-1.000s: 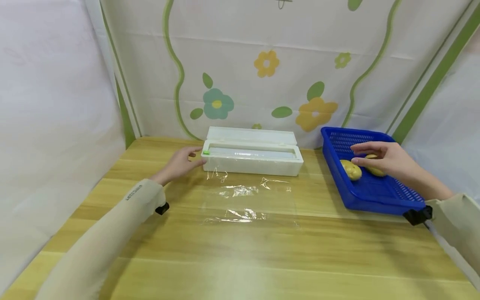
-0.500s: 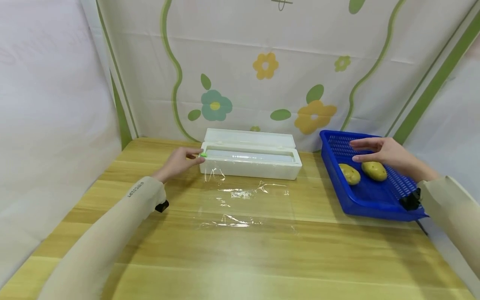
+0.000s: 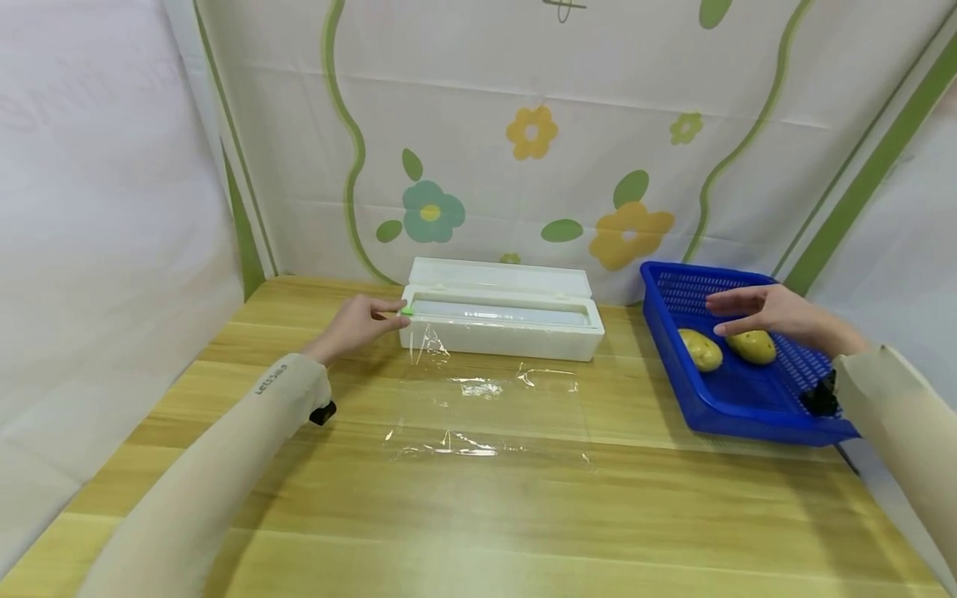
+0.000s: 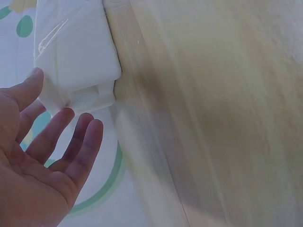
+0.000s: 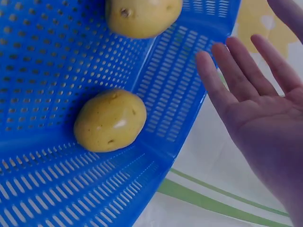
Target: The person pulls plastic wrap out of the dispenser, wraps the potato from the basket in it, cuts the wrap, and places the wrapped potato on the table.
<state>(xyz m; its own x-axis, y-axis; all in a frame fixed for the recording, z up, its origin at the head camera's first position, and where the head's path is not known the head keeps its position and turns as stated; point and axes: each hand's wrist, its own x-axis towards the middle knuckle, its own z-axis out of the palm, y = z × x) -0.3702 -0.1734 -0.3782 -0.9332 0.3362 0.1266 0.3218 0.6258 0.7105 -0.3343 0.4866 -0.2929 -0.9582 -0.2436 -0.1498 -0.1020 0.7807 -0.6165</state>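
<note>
A white cling film box (image 3: 503,340) stands at the back of the table with its lid raised and the film roll inside. Clear film (image 3: 489,415) runs over its front edge onto the wood. At the box's left end, the thumb and index finger of my left hand (image 3: 355,326) pinch a small green slider (image 3: 407,311); the left wrist view shows the other fingers loosely bent beside the box end (image 4: 97,97). Above the blue basket (image 3: 748,415) hovers my right hand (image 3: 796,316), fingers apart and holding nothing. Two potatoes (image 3: 700,350) (image 5: 111,120) lie in the basket.
The wooden table (image 3: 463,523) ends at a flower-printed cloth wall (image 3: 478,133) close behind the box. White cloth (image 3: 97,249) hangs along the left side. The basket's perforated walls rise around the potatoes at the table's right.
My left fingertips have shifted slightly onto the green slider at the box's end. The right hand has moved slightly within the area above the basket, uncovering more of the rear potato.
</note>
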